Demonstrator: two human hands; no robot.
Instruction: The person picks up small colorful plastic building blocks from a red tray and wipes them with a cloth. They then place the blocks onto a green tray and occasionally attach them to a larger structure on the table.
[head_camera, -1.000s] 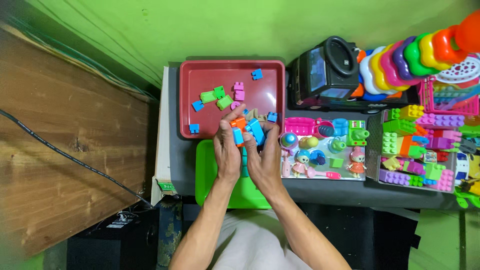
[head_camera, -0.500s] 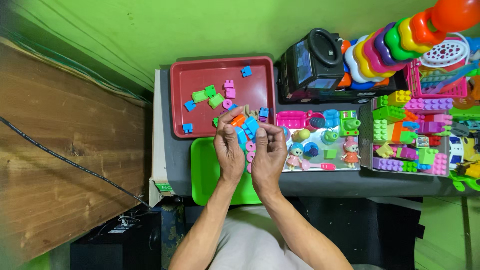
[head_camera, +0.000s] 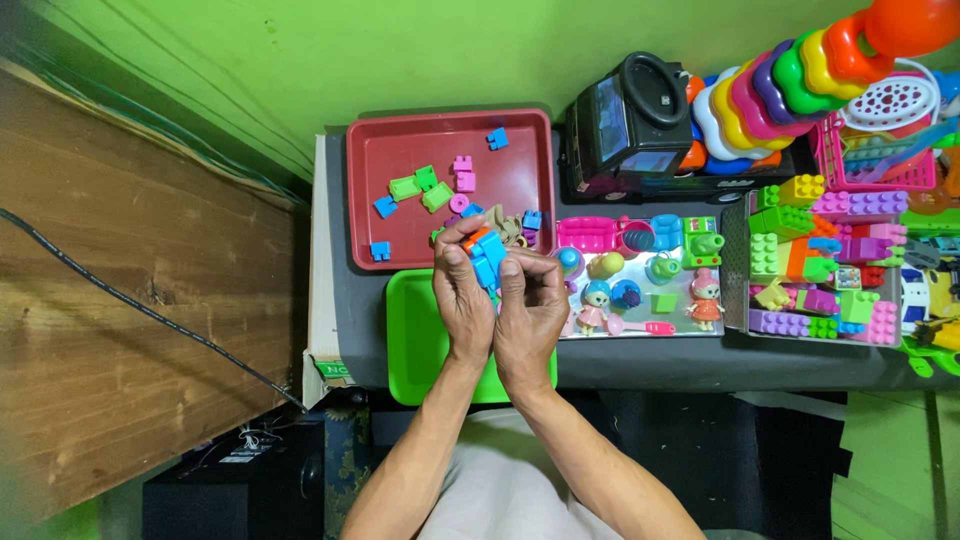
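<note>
My left hand (head_camera: 462, 295) and my right hand (head_camera: 530, 305) are pressed side by side above the green tray (head_camera: 412, 340). Between their fingertips they hold a small stack of toy blocks (head_camera: 485, 255), blue with an orange piece on top. Just beyond the hands sits a red tray (head_camera: 400, 235) holding several loose blocks in green, blue and pink, such as a green block (head_camera: 405, 187) and a pink block (head_camera: 463, 172). Part of the green tray is hidden under my hands.
A toy set with small dolls and cups (head_camera: 640, 280) lies to the right. Farther right is a box of big building blocks (head_camera: 820, 265). A black toy truck (head_camera: 635, 125) and a colourful ring stacker (head_camera: 790, 75) stand behind. A wooden surface (head_camera: 120, 330) lies at the left.
The hands stay together on the block stack and have shifted slightly, closing tighter around it. The view has also shifted a little.
</note>
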